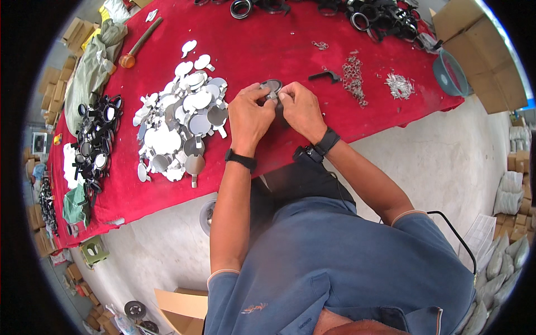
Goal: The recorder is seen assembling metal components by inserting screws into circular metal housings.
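Note:
Both my hands meet over the red-covered table (301, 50), close to its near edge. Between them is a round metal disc (272, 85) with a dark rim. My left hand (251, 114) pinches it from the left, thumb against a small light piece on its face. From the right my right hand (301, 109) closes thumb and fingers at its edge; any small part in those fingertips is hidden. Left of my left hand spreads a heap of flat silvery discs with tabs (181, 111). A black handle-like piece (325, 75) lies beyond my right hand.
Metal chains (353, 78) and a pile of small silvery pieces (399, 86) lie to the right, near a blue-grey basin (451, 72). Black ring-shaped parts (97, 139) are heaped at the left, more (379, 17) at the far side. A mallet (128, 60) rests at the far left.

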### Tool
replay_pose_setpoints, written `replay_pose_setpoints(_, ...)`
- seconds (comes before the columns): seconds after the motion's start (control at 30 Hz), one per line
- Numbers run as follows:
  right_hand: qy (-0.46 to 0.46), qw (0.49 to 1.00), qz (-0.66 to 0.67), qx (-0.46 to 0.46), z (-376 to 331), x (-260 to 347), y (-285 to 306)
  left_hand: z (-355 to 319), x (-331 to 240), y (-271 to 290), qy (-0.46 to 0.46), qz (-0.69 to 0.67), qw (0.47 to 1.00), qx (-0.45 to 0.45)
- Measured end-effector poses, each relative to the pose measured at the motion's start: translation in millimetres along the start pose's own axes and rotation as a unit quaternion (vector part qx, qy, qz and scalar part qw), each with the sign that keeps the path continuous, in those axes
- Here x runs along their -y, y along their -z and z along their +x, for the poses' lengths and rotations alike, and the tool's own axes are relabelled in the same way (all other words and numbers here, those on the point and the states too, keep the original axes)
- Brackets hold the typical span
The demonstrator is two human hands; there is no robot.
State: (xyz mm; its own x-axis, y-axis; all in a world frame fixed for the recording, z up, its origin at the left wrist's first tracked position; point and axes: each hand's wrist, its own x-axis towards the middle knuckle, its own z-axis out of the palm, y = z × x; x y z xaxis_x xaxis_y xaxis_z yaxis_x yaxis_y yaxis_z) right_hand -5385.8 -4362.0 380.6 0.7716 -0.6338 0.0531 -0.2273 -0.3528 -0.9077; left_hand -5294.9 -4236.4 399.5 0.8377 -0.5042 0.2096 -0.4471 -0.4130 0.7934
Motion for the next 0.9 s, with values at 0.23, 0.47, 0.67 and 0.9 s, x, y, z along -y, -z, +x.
replay_pose_setpoints(0.23, 0.226, 0.971, -0.047, -0.066, -25.9, 5.2, 2.7, -1.9, -3.9, -2.0, 0.003, -0.011, 1.0, -0.004)
replay_pose_setpoints(0.47, 0.379, 0.911, -0.155, -0.049, 23.3, -8.0, 39.0, -0.4, -1.9, 2.6, -0.002, 0.002, 1.0, 0.016)
replay_pose_setpoints(0.67, 0.315, 0.832, -0.454, 0.045, 78.8, -23.7, 94.8, -5.7, -12.5, 15.6, -0.025, 0.03, 0.996, 0.078)
replay_pose_setpoints(0.9, 0.383, 0.832, -0.4, 0.036, 80.3, -34.0, 98.0, -8.7, -24.6, 17.9, -0.011, 0.015, 0.995, 0.094)
